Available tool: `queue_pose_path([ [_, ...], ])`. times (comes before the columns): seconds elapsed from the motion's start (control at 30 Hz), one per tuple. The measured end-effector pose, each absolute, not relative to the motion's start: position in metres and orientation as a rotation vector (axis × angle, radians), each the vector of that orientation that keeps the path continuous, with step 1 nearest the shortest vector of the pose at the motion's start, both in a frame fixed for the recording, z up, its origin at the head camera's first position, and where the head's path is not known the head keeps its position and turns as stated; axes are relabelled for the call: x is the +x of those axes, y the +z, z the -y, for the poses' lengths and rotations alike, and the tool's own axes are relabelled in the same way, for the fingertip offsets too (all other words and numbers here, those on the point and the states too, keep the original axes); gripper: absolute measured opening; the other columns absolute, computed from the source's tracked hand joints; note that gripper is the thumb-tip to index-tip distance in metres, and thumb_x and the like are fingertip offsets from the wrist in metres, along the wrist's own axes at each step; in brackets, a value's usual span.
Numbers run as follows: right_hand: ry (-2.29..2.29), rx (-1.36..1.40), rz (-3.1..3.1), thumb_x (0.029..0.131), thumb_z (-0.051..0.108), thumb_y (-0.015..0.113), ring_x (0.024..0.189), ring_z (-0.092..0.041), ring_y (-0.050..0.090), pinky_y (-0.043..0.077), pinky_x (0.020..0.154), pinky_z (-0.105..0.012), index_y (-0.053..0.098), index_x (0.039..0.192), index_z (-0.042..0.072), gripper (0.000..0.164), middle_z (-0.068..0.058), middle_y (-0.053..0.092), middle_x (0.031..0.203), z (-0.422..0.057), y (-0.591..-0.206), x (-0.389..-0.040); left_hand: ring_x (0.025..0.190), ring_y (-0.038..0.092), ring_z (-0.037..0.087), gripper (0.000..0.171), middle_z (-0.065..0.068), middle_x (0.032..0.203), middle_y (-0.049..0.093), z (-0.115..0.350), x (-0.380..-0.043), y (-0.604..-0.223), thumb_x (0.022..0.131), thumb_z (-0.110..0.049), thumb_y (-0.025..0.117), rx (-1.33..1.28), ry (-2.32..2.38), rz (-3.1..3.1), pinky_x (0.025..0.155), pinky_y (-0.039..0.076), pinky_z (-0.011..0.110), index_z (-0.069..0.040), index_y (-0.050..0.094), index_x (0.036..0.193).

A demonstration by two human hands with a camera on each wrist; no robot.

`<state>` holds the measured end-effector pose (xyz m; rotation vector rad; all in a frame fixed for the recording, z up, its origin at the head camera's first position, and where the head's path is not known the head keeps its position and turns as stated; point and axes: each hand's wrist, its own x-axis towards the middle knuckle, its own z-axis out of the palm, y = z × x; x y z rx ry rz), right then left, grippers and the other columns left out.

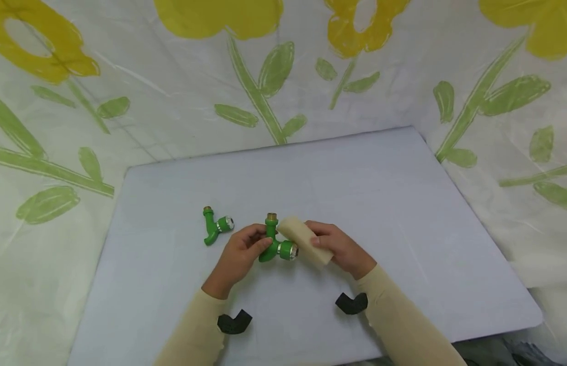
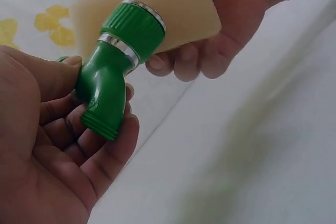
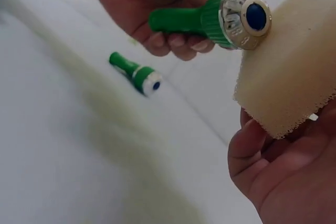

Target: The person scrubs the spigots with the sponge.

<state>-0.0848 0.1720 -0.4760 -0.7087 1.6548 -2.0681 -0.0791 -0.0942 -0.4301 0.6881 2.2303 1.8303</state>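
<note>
The left hand (image 1: 239,254) grips a green tap (image 1: 276,244); the right hand (image 1: 340,249) presses a sponge (image 1: 306,240) against it. Wiping looks underway; a second tap (image 1: 215,227) lies untouched on the worktop (image 1: 402,203).

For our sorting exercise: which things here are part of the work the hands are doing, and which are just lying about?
In use:
- left hand, gripping the green tap
- right hand, holding the sponge against the tap

Lying about:
- second green tap, on the white board
- flowered sheet behind
</note>
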Motion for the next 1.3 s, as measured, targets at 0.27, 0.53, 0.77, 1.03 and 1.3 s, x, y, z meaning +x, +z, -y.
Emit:
queue_pose_path([
  [0.27, -1.757, -0.486, -2.022, 0.097, 0.023, 0.056, 0.085, -0.024, 0.055, 0.048, 0.069, -0.034, 0.058, 0.132, 0.018, 0.036, -0.006, 0.059, 0.109, -0.175, -0.484, -0.084, 0.083, 0.057, 0.024, 0.015, 0.010, 0.090, 0.061, 0.095, -0.078, -0.436, 0.094, -0.004, 0.061, 0.625, 1.788, -2.364, 0.065, 0.050, 0.027, 0.001, 0.061, 0.108],
  [0.53, -1.601, -0.447, -2.574, 0.087, 0.052, 0.065, 0.084, -0.016, 0.051, 0.049, 0.066, -0.033, 0.056, 0.134, 0.019, 0.058, 0.003, 0.055, 0.101, -0.152, -0.461, -0.072, 0.077, 0.058, 0.016, 0.016, -0.003, 0.089, 0.063, 0.097, -0.089, -0.469, 0.092, -0.020, 0.067, 0.667, 1.765, -2.573, 0.058, 0.051, 0.026, -0.014, 0.063, 0.106],
  [0.77, -1.227, -0.443, -3.059, 0.084, 0.055, 0.063, 0.081, -0.011, 0.045, 0.044, 0.064, -0.026, 0.050, 0.136, 0.002, 0.076, 0.000, 0.048, 0.100, -0.138, -0.461, -0.063, 0.078, 0.062, 0.015, 0.019, -0.003, 0.091, 0.064, 0.095, -0.091, -0.474, 0.087, -0.021, 0.073, 0.638, 1.893, -2.618, 0.058, 0.054, 0.026, -0.017, 0.063, 0.103],
  [1.03, -1.059, -0.476, -3.330, 0.081, 0.047, 0.069, 0.082, -0.021, 0.046, 0.044, 0.064, -0.030, 0.053, 0.131, -0.003, 0.072, -0.008, 0.048, 0.096, -0.126, -0.455, -0.070, 0.090, 0.063, 0.007, 0.020, -0.010, 0.101, 0.064, 0.084, -0.086, -0.475, 0.086, -0.020, 0.073, 1.021, 1.461, -2.964, 0.076, 0.053, 0.026, -0.020, 0.066, 0.105],
  [1.3, -0.948, -0.530, -3.336, 0.082, 0.045, 0.069, 0.083, -0.022, 0.047, 0.045, 0.064, -0.030, 0.050, 0.134, -0.003, 0.074, -0.009, 0.048, 0.099, -0.117, -0.464, -0.064, 0.089, 0.062, 0.007, 0.021, -0.007, 0.097, 0.065, 0.090, -0.086, -0.476, 0.085, -0.021, 0.075, 1.024, 1.309, -3.134, 0.075, 0.052, 0.028, -0.016, 0.067, 0.103],
])
